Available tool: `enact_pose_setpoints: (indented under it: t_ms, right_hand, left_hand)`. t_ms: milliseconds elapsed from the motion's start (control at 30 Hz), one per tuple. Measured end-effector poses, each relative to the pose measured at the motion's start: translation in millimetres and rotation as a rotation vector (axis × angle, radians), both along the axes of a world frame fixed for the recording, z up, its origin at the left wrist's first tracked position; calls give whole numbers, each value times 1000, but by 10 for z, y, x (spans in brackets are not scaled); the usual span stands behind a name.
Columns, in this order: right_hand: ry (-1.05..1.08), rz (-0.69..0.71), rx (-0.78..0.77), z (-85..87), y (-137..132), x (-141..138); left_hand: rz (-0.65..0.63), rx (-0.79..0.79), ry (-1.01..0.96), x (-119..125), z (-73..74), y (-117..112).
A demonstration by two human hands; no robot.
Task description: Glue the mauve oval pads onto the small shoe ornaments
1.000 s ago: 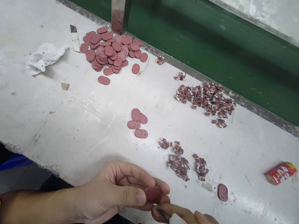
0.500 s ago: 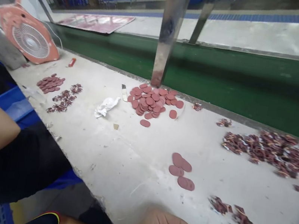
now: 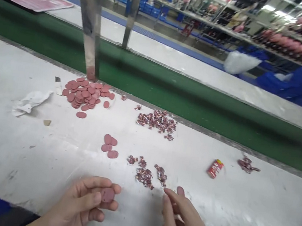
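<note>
My left hand [image 3: 83, 201] pinches a dark red oval disc [image 3: 108, 195] between thumb and fingers, near the front edge of the white worktable [image 3: 238, 211]. My right hand [image 3: 184, 225] hovers to its right with fingers stretched out and nothing in them, tips close to another red disc [image 3: 180, 190] lying on the table. Just beyond the hands lie small clusters of dark red and white bits [image 3: 145, 173] and a few loose red discs [image 3: 109, 145].
A heap of red discs [image 3: 85, 94] sits at the back left beside a metal post [image 3: 89, 19], with a crumpled white cloth [image 3: 29, 101] nearby. A bigger pile of small bits [image 3: 157, 121], a red tube [image 3: 215, 168] and a green conveyor belt [image 3: 199, 97] lie beyond.
The view swung left, then back and up. My right hand no longer holds the clear bottle seen a second ago. The left hand still holds a red disc.
</note>
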State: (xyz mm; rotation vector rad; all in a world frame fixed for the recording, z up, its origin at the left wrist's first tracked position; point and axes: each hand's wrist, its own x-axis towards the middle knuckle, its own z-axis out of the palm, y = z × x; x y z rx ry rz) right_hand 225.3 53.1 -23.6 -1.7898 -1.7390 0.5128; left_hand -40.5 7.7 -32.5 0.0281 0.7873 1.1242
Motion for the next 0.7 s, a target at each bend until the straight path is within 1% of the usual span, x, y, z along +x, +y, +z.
enact_pose_setpoints:
  t_ms: [33, 100, 200, 267, 367, 533, 633, 667, 700]
  right_hand:
    - [-127, 51, -8, 20, 87, -2]
    - [-245, 96, -4, 31, 253, -45]
    - [-294, 97, 6, -1, 419, -153]
    - [-332, 119, 8, -31, 452, -203]
    - [-383, 155, 10, -83, 396, -186]
    - [-427, 233, 35, -184, 188, 27]
    - [-434, 301, 55, -180, 76, 126]
    - [-432, 291, 67, -161, 39, 135]
    - [-419, 251, 62, -136, 2, 130]
  left_hand:
    - [-10, -6, 14, -7, 25, -6]
    - [-19, -6, 36, -4, 58, -12]
    - [-30, -5, 53, 8, 67, -8]
    - [-42, -24, 55, 2, 55, -1]
    - [-47, -64, 55, -31, 41, 10]
    - [-13, -61, 72, -84, 56, 21]
    - [-7, -58, 76, -88, 75, 20]
    - [-9, -57, 78, -87, 83, 19]
    - [-10, -55, 81, -87, 92, 17]
